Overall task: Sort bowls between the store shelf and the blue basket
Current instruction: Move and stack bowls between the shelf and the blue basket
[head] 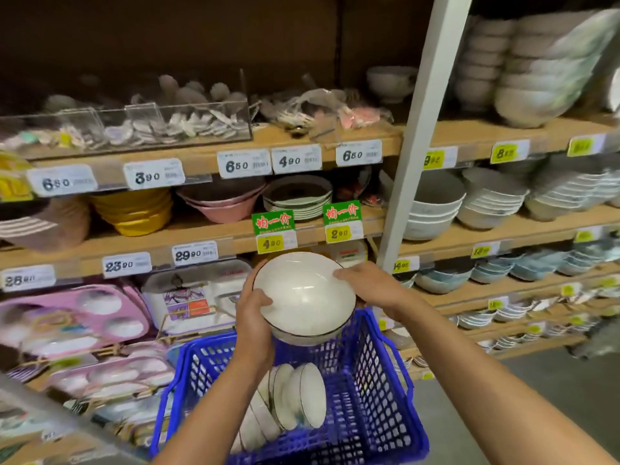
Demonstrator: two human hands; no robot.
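Both hands are clamped on a white bowl with a thin dark line along its rim. The left hand takes the near left side, thumb hooked over the rim into the hollow and fingers curled beneath. The right hand takes the far right side, fingertips laid over the rim. A second dark-lined rim shows just under the first, so this may be two bowls nested together, though the blur leaves that unsure. The bowl is tipped toward the camera and held above the far edge of the blue basket, clear of its mesh walls.

Inside the basket, more white bowls stand on edge in a row, leaning toward its left wall.

Behind it stands the store shelf, wooden boards with white price labels along their front edges and two green signs just above the held bowl. The middle board carries yellow bowls, pink bowls and a stack of plates. Pink trays fill the lower left. A white upright post splits off a right bay of pale stacked bowls above grey floor.
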